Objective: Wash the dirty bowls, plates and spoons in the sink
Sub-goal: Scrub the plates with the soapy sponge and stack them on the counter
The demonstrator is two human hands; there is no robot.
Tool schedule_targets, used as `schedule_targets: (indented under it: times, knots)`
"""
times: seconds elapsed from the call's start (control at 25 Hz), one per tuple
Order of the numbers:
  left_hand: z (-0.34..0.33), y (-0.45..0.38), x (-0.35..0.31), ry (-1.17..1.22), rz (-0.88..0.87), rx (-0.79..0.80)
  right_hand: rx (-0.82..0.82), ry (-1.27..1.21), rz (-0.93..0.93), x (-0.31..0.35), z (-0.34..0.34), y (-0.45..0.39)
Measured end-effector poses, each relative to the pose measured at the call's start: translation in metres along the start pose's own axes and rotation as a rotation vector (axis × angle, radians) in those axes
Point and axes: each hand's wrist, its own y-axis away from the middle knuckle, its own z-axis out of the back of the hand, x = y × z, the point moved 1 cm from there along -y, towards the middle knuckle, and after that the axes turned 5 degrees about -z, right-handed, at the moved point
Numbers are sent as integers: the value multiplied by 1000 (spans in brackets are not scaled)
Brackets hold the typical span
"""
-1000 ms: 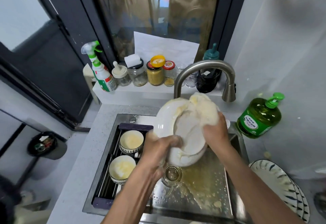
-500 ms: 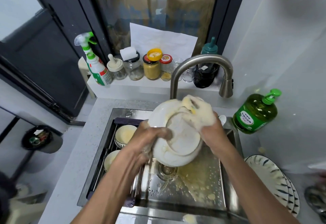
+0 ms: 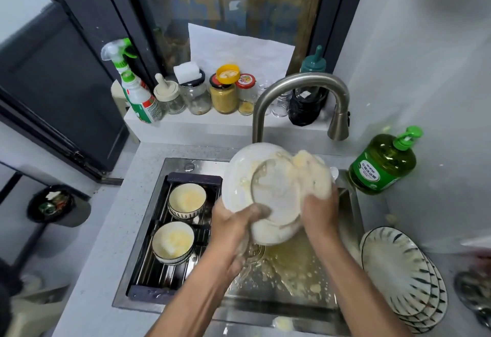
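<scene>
Both bare forearms reach up from the lower edge and converge, the left hand (image 3: pixel 236 223) curled with its thumb lying across toward the right hand (image 3: pixel 320 210), whose fingers are closed in a tight grip.

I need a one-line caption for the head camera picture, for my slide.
Left hand holds a white plate over the sink while right hand scrubs it with a soapy cloth.
</scene>
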Motion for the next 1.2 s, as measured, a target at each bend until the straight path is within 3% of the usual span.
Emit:
schedule_targets:
  times: [0.12, 0.2, 0.28, 0.36, 0.4, 0.48, 0.52, 0.56, 0.6, 0.68, 0.72, 0.8, 0.88, 1.0, 1.04, 1.08, 1.2]
  knots:
    - [1, -1, -15, -36, -10, 63, 169, 125, 32, 14, 14, -4]
    - [-1, 4, -21, -60, -15, 106, 176, 149, 16, 17, 17, 0]
    - [-4, 8, -26, -91, -11, 133, 123, 17, 18, 26, 20, 2]
    - [-6, 7, -26, -70, -8, 152, 344, -167, 40, 31, 20, -1]
    - [-6, 5, -27, -55, -33, 175, 367, -251, -25, 29, 20, -2]
    - [-5, 3, -33, -38, -92, 212, 255, -283, -106, 25, 20, -11]
    - [-6, 4, -36, -50, -103, 216, 375, -314, -99, 41, 21, -5]
    - [-8, 7, -37, -64, -103, 222, 397, -341, 4, 42, 19, -2]
    - [-9, 9, -37, -72, -90, 231, 413, -378, -41, 41, 19, 1]
    - [-5, 3, -42, -110, -50, 262, 333, -382, -78, 33, 23, -12]
    - [-4, -5, -45, -148, 11, 248, 375, -449, -127, 29, 30, -17]
    - [-6, -19, -42, -191, 128, 124, 390, -568, -299, 16, 32, -21]
    - [-9, -8, -18, -102, 82, -69, 246, -612, -367, -8, 19, -6]
    - [-9, 21, 20, -31, -38, -155, 16, -292, -166, -27, -2, 9]
    - [-10, 17, 24, -143, -105, -142, 25, -192, -117, -26, -4, -2]
    - [-12, 11, 18, -364, -214, -50, 98, -247, -169, -14, -2, -15]
    - [-29, -4, -3, -1349, -795, 459, 373, -555, -498, -3, 20, -55]
